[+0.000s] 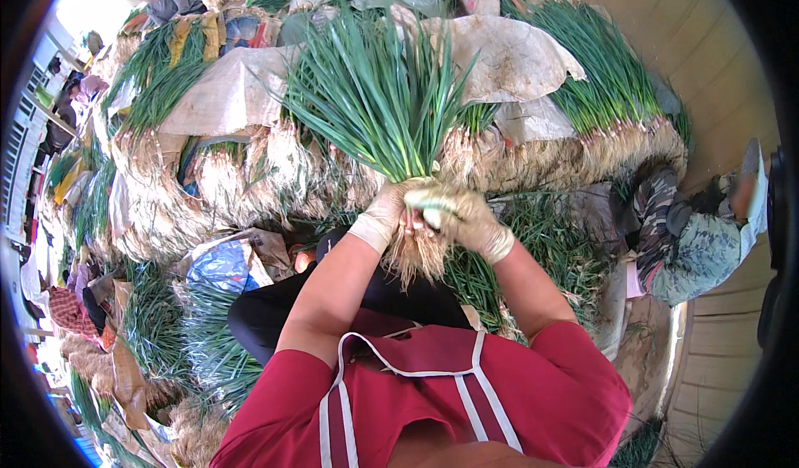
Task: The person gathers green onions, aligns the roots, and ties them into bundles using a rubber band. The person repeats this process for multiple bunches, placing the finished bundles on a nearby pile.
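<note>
Upright before me is a bunch of green onions (399,112), its green leaves fanned away from me and its pale roots (415,257) hanging toward my lap. My left hand (392,204), in a pale thin glove, is closed around the lower stems. Against the front of the same stems, just above the roots, lies my right hand (467,215), gloved alike, with curled fingers. Motion blurs those fingers, so I cannot make out whether they pinch a stalk. Both hands partly hide the white stem bases.
Beyond the bunch runs a long heap of green onions (599,81), roots facing me, partly under woven sacks (505,56). Loose leaves (549,237) lie at my right. A person in camouflage clothing (693,249) sits by the curved wall (705,81). More bunches (218,324) lie at left.
</note>
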